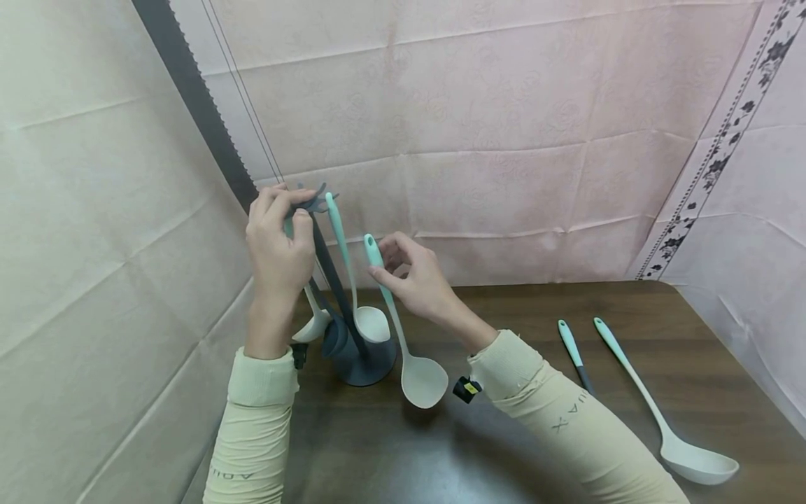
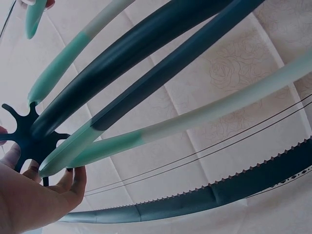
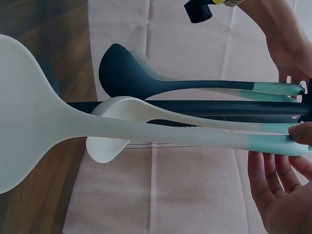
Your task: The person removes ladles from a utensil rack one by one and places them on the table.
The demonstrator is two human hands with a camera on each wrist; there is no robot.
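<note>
A dark utensil stand (image 1: 368, 371) with a round base and a hooked top stands at the back left of the table. My left hand (image 1: 280, 245) grips its hooked top (image 2: 31, 141). On the hooks hang a white ladle (image 1: 373, 324) with a mint handle, a dark ladle (image 3: 124, 73), and a further white-headed utensil (image 1: 313, 326). My right hand (image 1: 415, 276) pinches the mint handle of a larger white ladle (image 1: 424, 381) between thumb and fingers, just right of the stand. This ladle hangs bowl down, above the table.
On the right of the brown table (image 1: 504, 308) lie a large white ladle (image 1: 699, 458) with a mint handle and a mint-handled utensil (image 1: 569, 346), its dark lower part hidden by my right sleeve. Cloth-covered walls (image 1: 478, 189) stand behind and at both sides.
</note>
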